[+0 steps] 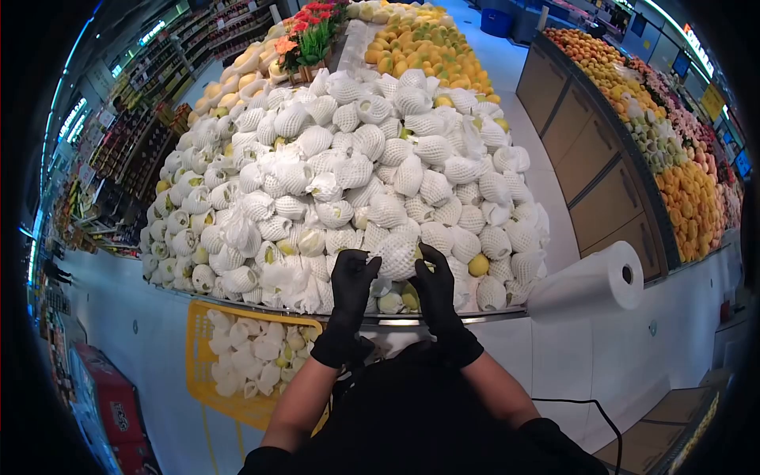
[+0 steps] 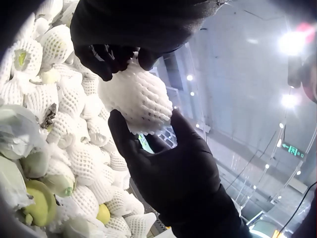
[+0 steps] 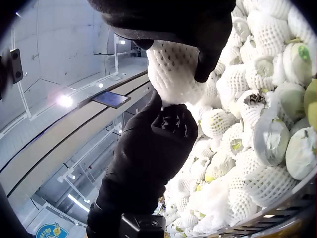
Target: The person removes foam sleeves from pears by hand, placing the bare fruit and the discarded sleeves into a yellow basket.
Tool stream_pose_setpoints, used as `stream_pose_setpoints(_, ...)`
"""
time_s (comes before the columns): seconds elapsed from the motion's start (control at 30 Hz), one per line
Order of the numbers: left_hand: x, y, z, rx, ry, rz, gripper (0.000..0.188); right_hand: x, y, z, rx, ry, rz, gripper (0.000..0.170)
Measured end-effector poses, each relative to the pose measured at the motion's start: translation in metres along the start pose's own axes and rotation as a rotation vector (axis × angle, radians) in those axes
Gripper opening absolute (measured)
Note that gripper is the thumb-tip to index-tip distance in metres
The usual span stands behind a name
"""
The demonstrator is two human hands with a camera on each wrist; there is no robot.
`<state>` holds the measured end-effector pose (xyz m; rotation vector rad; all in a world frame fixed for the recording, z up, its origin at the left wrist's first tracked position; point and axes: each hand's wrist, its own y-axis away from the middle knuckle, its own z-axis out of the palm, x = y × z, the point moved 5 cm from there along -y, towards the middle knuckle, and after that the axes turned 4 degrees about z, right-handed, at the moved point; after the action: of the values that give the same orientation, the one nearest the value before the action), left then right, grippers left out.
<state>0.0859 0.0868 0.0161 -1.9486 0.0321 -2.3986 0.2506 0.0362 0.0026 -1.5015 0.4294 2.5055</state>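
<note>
At the far left there are store shelves (image 1: 131, 162) with many goods, and lower on this side a red case (image 1: 111, 396) stands on the floor. Next comes a yellow basket (image 1: 192, 348), which contains white foam nets and some wrapped fruits. To the right of it and farther forward spreads a big pile (image 1: 317, 142) of fruits in white nets, with pink and orange flowers (image 1: 305, 39) behind. At the front edge of this pile, the left hand (image 1: 354, 289), in a black glove, pinches one side of a rounded foam net (image 1: 393, 252). This net is held up between the two hands, just above the pile's near edge; what is inside, I cannot tell. The right hand (image 1: 435, 283), also gloved in black, pinches its other side, so the hands are apart from each other. Farther right lies a plastic roll (image 1: 582, 285), and beyond it a fruit stand (image 1: 598, 150) carries orange and yellow fruits.
</note>
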Motion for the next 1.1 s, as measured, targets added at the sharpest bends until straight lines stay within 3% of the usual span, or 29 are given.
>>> stream_pose_setpoints(0.13, -0.01, 0.0, -0.004, -0.076, -0.041, -0.213, 0.022, -0.003, 0.0, -0.001, -0.02, 0.035, -0.036, 0.041)
stream_pose_setpoints(0.23, -0.016, -0.001, -0.008, -0.158, -0.146, -0.161, 0.021, -0.001, 0.0, -0.002, -0.01, 0.101, -0.024, 0.041)
stream_pose_setpoints(0.33, -0.001, 0.002, -0.004, -0.048, -0.153, -0.014, 0.017, 0.0, 0.0, -0.002, 0.0, 0.155, -0.018, 0.04)
stream_pose_setpoints(0.43, 0.001, 0.001, -0.005, -0.074, -0.069, -0.017, 0.016, 0.0, 0.001, -0.002, -0.025, 0.164, 0.0, 0.04)
stream_pose_setpoints(0.63, 0.0, -0.002, -0.013, -0.107, 0.037, -0.135, 0.013, 0.002, -0.006, -0.011, -0.133, 0.127, 0.099, 0.038)
stream_pose_setpoints(0.73, -0.007, -0.004, -0.009, -0.133, 0.274, -0.21, 0.018, -0.002, -0.005, -0.009, -0.152, 0.11, 0.144, 0.038)
stream_pose_setpoints(0.93, -0.007, 0.003, -0.003, -0.222, 0.206, -0.255, 0.042, 0.004, -0.005, -0.01, -0.126, 0.077, 0.088, 0.037)
stream_pose_setpoints(1.1, -0.011, 0.004, -0.005, -0.203, 0.315, -0.281, 0.036, 0.006, -0.006, -0.011, -0.121, 0.118, 0.084, 0.037)
